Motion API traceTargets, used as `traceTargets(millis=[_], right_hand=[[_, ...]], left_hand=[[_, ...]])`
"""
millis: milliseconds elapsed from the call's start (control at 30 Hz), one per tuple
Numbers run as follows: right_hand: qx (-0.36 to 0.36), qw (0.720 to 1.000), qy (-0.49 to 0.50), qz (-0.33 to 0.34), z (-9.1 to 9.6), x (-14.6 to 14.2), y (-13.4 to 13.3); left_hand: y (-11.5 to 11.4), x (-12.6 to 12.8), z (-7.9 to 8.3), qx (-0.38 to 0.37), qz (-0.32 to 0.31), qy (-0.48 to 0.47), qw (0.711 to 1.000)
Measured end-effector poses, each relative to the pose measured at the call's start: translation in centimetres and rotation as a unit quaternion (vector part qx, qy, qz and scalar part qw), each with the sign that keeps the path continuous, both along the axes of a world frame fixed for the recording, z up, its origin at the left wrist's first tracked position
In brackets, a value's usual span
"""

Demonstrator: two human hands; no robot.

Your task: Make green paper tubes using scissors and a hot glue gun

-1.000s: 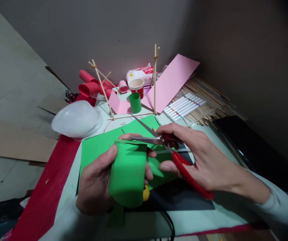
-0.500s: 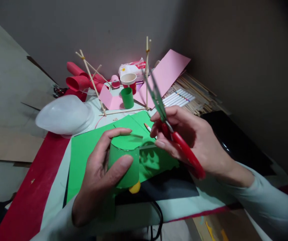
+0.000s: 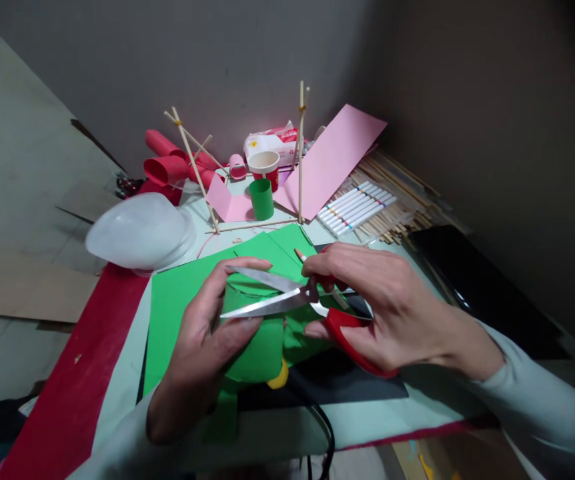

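Observation:
My left hand [image 3: 202, 353] is closed around a green paper-covered cup [image 3: 260, 353], thumb on its near side and fingers behind. In my right hand [image 3: 392, 310] is a pair of scissors [image 3: 272, 303] with red handles. Its blades are spread apart and point left, crossing in front of the cup's upper part. Beneath both hands lie green paper sheets [image 3: 182, 307] on a black sheet [image 3: 337, 387]. A pencil [image 3: 299, 256] is partly hidden by my right hand. Something yellow [image 3: 279, 376] shows under the cup.
Behind stand a stick frame [image 3: 301, 153], a small green paper tube [image 3: 261, 200] and a red-and-white paper cup [image 3: 264, 163]. Pink card [image 3: 340, 160], markers [image 3: 357, 208] and wooden sticks [image 3: 407, 193] lie right. A whitish translucent bag [image 3: 135, 230] and red paper tubes [image 3: 166, 170] are left.
The scissors have swung down and left from pointing upward, and their blades have spread open over the cup. My left hand keeps its hold on the cup. The view has shifted slightly.

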State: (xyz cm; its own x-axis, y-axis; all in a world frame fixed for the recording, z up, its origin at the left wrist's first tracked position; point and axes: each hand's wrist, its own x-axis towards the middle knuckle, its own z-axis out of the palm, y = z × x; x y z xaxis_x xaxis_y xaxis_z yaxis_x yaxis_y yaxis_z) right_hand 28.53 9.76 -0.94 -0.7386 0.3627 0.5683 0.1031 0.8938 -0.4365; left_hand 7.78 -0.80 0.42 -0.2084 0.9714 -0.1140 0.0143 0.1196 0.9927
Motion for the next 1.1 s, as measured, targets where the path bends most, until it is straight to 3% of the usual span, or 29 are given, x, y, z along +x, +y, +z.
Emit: traceTargets(millis=[533, 1100], right_hand=[[0.076, 0.997, -0.011, -0.003, -0.4, 0.7, 0.5], [0.122, 0.992, -0.03, -0.024, -0.6, 1.0, 0.4]], left_hand=[[0.0, 0.2, 0.5, -0.012, -0.019, 0.094, 0.995], [0.1, 0.3, 0.4, -0.005, 0.002, 0.098, 0.995]])
